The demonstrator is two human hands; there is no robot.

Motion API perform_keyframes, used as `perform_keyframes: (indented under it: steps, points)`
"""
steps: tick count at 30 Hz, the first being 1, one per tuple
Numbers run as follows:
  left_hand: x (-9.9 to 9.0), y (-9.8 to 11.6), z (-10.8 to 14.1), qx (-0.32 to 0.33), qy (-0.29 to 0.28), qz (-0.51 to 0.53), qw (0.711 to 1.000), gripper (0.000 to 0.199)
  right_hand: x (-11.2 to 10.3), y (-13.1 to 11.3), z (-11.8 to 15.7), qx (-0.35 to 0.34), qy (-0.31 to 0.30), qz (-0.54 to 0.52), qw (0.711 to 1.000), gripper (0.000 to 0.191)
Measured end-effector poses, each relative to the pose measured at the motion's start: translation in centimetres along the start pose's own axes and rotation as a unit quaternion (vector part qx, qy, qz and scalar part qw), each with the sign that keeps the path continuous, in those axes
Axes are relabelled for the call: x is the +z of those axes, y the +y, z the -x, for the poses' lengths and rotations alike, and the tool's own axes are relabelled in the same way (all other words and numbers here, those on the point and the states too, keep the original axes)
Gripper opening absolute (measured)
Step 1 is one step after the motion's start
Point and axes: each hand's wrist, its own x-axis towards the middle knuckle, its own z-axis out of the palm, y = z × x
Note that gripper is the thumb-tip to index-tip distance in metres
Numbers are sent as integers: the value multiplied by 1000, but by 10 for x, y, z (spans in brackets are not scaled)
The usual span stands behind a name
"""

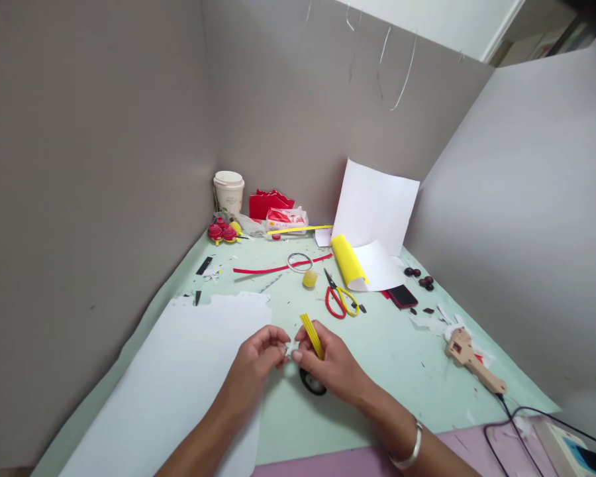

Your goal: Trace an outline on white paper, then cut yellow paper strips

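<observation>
My left hand [264, 352] pinches a small whitish scrap [291, 347] between thumb and fingertips. The fingertips of my right hand [330, 361] close on the scrap's other side. A yellow ridged paper strip [312, 334] is also gripped in my right hand, standing up between the fingers. What the scrap is made of cannot be made out. Below my right hand lies a round black-rimmed object [312, 382], partly hidden. Scissors [338, 301] with one red and one yellow handle lie just beyond, near a small yellow roll [309, 279].
A large white sheet [189, 384] lies at left. Further back are a silver ring [299, 262], a red strip [258, 270], a yellow corrugated roll [348, 260] and a lidded cup [229, 192]. At right are a glue gun [474, 361] with a cord and a phone [402, 296]. Grey panels surround the table.
</observation>
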Motion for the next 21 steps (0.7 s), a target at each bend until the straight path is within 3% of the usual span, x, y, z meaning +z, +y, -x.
perform_keyframes:
  steps: [5, 11, 18, 21]
  points:
    - [-1, -3, -1, -4, -39, 7, 999, 9, 4, 4, 0, -8, -8, 64, 998, 16]
    - [-1, -4, -2, -9, 13, 31, 999, 16, 0, 3, -2, 24, -3, 76, 997, 10]
    - [-1, -4, -2, -28, 24, 24, 999, 16, -13, 10, -7, 33, 9, 12, 999, 32]
    - [0, -4, -2, -29, 26, 15, 999, 13, -22, 9, -12, 49, 7, 77, 996, 34]
